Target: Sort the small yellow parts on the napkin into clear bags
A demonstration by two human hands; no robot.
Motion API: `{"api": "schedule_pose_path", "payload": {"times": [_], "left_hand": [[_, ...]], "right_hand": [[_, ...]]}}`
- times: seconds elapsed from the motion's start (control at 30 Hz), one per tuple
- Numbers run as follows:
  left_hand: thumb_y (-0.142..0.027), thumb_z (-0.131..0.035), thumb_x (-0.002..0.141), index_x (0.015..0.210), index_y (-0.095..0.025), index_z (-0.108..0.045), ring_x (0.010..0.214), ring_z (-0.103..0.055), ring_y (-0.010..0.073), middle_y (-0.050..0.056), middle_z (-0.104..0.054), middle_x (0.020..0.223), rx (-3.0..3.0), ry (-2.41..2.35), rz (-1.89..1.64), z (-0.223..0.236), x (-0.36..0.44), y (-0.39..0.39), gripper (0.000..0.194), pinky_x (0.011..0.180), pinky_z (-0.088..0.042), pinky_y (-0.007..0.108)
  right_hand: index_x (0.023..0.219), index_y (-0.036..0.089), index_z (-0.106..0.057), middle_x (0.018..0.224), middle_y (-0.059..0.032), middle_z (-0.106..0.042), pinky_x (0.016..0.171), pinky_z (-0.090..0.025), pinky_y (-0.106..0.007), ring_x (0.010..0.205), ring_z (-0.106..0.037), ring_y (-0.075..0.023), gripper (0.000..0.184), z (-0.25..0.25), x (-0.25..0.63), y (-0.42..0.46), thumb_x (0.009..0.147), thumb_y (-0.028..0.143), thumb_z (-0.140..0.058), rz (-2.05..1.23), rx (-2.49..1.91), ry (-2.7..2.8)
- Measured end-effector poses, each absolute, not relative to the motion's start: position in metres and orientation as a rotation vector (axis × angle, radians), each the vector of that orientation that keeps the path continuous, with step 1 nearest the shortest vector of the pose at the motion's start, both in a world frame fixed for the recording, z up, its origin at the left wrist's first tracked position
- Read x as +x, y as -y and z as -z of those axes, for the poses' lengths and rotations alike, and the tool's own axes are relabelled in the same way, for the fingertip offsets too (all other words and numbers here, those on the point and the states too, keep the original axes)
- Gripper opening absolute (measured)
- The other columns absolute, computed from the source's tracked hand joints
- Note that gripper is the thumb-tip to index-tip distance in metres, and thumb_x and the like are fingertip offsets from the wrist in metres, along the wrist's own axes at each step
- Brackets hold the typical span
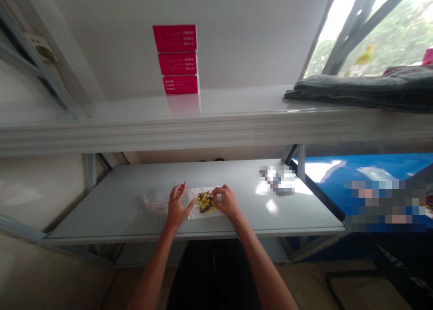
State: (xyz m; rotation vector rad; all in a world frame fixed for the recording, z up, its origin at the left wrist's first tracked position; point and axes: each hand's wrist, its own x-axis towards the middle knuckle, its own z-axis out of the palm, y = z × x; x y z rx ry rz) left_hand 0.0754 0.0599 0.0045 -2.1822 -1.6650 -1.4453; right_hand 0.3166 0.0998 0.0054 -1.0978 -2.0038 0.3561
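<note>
A pile of small yellow and dark brown pieces [204,202], too small to name surely, lies on a white sheet or flat bag [194,216] near the front of the grey shelf. My left hand [176,208] rests at the left end of the sheet, thumb and fingers apart, with nothing seen in it. At the right side of the pile, my right hand [227,202] has thumb and fingertips pinched together; whatever is between them is too small to make out. Left of my left hand lies a clear bag with pale pink strands [154,204].
Above the work shelf runs an upper shelf [237,100] with a stack of red boxes [179,62] and folded dark cloth [355,91]. A blurred-out item [276,180] lies at the right. Beyond the metal post is a blue surface [399,166].
</note>
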Motion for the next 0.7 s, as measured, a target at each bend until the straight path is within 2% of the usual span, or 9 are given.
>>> {"api": "schedule_pose_path", "payload": {"times": [0.13, 0.4, 0.7], "left_hand": [[-0.046, -0.070, 0.088, 0.150, -0.021, -0.050, 0.118, -0.059, 0.0285, 0.013, -0.056, 0.126, -2.200, 1.674, 1.428, -0.0059, 0.0765, -0.0591, 0.070, 0.102, -0.051, 0.045], [-0.045, -0.069, 0.088, 0.151, -0.021, -0.048, 0.120, -0.058, 0.0293, 0.013, -0.056, 0.127, -2.255, 1.619, 1.369, -0.0019, 0.0745, -0.0612, 0.070, 0.105, -0.049, 0.047], [-0.045, -0.070, 0.088, 0.150, -0.022, -0.049, 0.119, -0.058, 0.0295, 0.013, -0.057, 0.127, -2.252, 1.621, 1.340, -0.0022, 0.0746, -0.0619, 0.070, 0.103, -0.050, 0.047]], "right_hand": [[0.084, 0.021, -0.071, 0.086, -0.0029, -0.075, 0.082, -0.043, -0.030, 0.086, -0.057, -0.0212, 0.016, -0.0057, 0.3157, -0.1001, 0.076, 0.008, -0.066, -0.368, -1.131, 2.053], [0.089, 0.021, -0.075, 0.091, -0.0048, -0.076, 0.084, -0.041, -0.031, 0.086, -0.059, -0.0201, 0.018, 0.0000, 0.3141, -0.1052, 0.091, 0.010, -0.060, -0.335, -1.117, 2.086], [0.082, 0.020, -0.071, 0.085, -0.0043, -0.073, 0.081, -0.040, -0.030, 0.084, -0.057, -0.0207, 0.017, -0.0029, 0.3160, -0.1020, 0.090, 0.010, -0.060, -0.275, -1.158, 2.039]]}}
